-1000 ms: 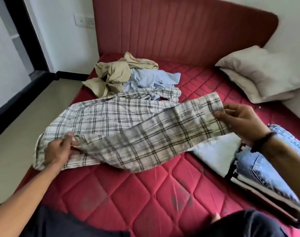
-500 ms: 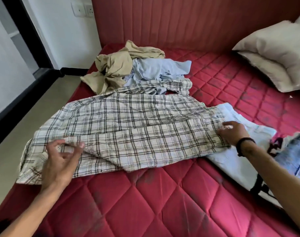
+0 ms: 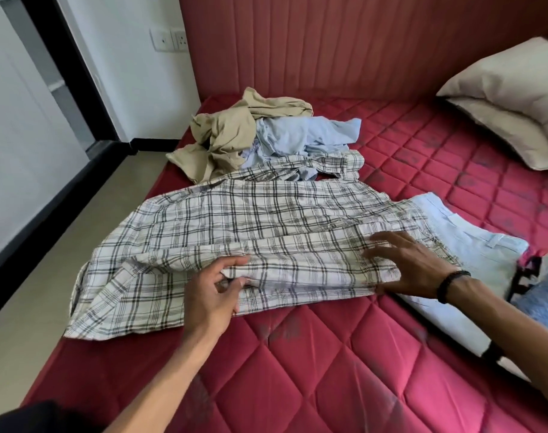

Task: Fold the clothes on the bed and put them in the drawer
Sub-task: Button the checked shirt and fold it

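The bed (image 3: pixel 344 364), a red mattress quilted in diamonds, shows bare quilting from 4 to 7 o'clock in front of the person; its left edge drops to a pale floor (image 3: pixel 88 232) running from 8 to 10 o'clock. A ribbed red headboard (image 3: pixel 344 45) closes off 12 o'clock, and a cream pillow (image 3: pixel 513 98) sits at 2 o'clock.

The plaid shirt (image 3: pixel 235 226), thin woven cloth in white with dark checks, lies flat across the middle with one sleeve folded over its body. The left hand (image 3: pixel 211 296) pinches a fold of that sleeve between thumb and fingers at 7 o'clock of the shirt. The right hand (image 3: pixel 413 265), fingers spread flat, presses the sleeve at the shirt's 4 o'clock end.

A crumpled khaki garment (image 3: pixel 226 132) and a light blue shirt (image 3: pixel 301 135) are heaped at 12 o'clock, touching the plaid collar. A folded pale garment (image 3: pixel 472 242) lies at 3 o'clock.
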Motion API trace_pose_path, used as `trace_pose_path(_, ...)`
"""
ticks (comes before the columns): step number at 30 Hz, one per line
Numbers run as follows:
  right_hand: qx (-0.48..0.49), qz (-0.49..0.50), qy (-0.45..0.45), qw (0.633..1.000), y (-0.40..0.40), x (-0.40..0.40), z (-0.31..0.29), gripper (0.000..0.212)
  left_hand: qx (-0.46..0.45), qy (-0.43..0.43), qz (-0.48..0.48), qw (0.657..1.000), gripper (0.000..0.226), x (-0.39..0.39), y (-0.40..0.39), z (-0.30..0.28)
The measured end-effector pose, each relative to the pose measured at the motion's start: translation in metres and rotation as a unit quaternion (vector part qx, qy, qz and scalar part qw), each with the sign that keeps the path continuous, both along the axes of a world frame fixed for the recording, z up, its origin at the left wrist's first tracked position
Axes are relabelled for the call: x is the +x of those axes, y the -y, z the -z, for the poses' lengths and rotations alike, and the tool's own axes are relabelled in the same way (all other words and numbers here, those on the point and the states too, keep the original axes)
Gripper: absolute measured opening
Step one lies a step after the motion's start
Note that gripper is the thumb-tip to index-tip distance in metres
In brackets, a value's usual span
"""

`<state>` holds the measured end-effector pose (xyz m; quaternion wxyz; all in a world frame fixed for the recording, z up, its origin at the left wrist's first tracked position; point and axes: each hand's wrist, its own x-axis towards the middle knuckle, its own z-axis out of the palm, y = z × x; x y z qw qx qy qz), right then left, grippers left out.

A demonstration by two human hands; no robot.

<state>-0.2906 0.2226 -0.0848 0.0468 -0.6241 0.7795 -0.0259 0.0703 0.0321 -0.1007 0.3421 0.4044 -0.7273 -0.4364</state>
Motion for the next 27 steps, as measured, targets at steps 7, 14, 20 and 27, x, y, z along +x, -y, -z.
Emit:
trace_pose_path(7, 0.005, -0.040, -0.085, 0.996, -0.030, 0.004, 0.017, 0.079, -0.220, 0.251, 0.003, 0.943, 0.030, 0.023, -0.004, 0.024)
trace_pose_path(14, -0.029, 0.097, -0.094, 0.990, -0.036, 0.038, 0.031, 0.075, -0.388, 0.408, 0.160, 0.811, 0.083, 0.071, 0.038, 0.018)
trace_pose_path(20, -0.102, 0.052, -0.064, 0.991, -0.034, 0.013, 0.046, 0.064, -0.326, 0.498, 0.187, 0.781, 0.133, 0.143, 0.101, 0.022)
trace_pose_path(27, -0.104, -0.016, -0.105, 0.989, -0.051, 0.017, -0.007, 0.067, -0.281, 0.509, 0.286, 0.761, 0.121, 0.165, 0.103, -0.008)
